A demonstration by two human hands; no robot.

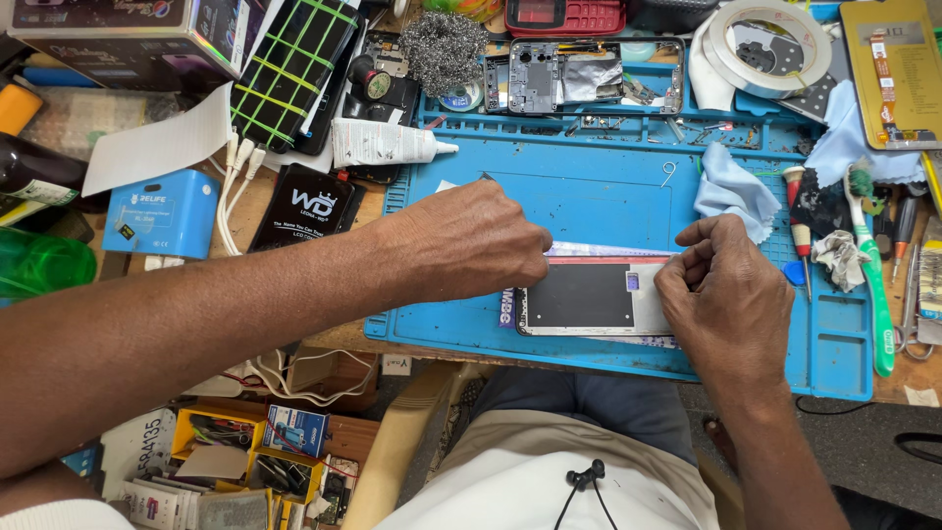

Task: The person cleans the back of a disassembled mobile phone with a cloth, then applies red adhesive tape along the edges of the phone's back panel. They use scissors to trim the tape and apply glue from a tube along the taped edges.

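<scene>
A phone display panel (589, 294) with a dark face and silver frame lies flat on the blue work mat (589, 191), near its front edge. A thin pale strip (608, 250) with a red edge runs along the panel's far side. My left hand (471, 240) pinches the strip's left end at the panel's upper left corner. The fingers of my right hand (721, 294) are closed on the strip's right end, and the hand covers the panel's right edge. What lies under the fingertips is hidden.
At the mat's back are an opened phone frame (579, 74), steel wool (442, 49) and a tape roll (770, 44). A white glue tube (383, 145) lies at left. To the right are a blue cloth (736, 191), a screwdriver (800, 211) and a green toothbrush (868, 265).
</scene>
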